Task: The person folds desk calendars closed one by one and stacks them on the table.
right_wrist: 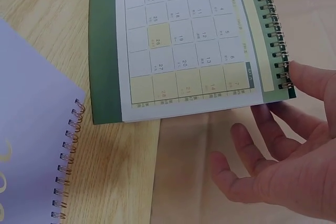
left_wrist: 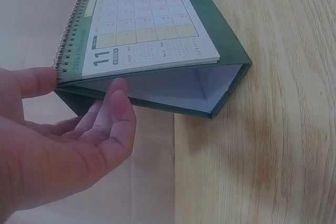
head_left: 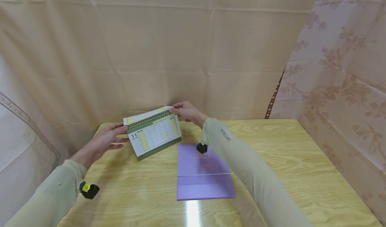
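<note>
A green desk calendar (head_left: pixel 155 134) with a spiral binding stands like a tent at the back left of the table, its page showing 11. My left hand (head_left: pixel 110 138) holds its left top corner. In the left wrist view, that thumb touches the binding end and the fingers (left_wrist: pixel 123 114) curl at the calendar's open side. My right hand (head_left: pixel 188 113) pinches the right top corner; in the right wrist view its thumb (right_wrist: pixel 312 80) lies at the coil's end with a finger behind. A purple calendar (head_left: pixel 203 181) marked 2027 lies in front, below my right forearm.
The wooden table (head_left: pixel 280 166) extends to the right and in front. Behind it hangs a beige cloth (head_left: pixel 187 52), close to the table's back edge. A flower-patterned cloth (head_left: pixel 346 79) hangs on the right, and a white cloth (head_left: pixel 24 146) on the left.
</note>
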Available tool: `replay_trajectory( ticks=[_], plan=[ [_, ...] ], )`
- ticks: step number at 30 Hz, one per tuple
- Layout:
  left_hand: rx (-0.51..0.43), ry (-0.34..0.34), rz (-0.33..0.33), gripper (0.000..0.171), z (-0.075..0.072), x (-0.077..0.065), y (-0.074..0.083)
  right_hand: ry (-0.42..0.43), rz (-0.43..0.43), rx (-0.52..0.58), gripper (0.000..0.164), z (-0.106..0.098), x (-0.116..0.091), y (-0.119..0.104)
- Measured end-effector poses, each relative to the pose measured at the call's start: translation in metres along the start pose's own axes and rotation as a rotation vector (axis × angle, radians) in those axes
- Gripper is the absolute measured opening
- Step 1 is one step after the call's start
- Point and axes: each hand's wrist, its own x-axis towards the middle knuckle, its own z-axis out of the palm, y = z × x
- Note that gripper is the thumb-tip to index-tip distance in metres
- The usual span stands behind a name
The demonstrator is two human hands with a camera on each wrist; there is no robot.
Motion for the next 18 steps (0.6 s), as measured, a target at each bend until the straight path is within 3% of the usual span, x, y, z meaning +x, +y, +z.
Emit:
replay_trajectory(
  ticks=[18],
  plan=[
    [0.003,0.040,0.008,0.082,0.0007,0.0003,0.0001,0.007,-0.033,0.044,0.050,0.0000,0.0043,0.0055]
  ],
)
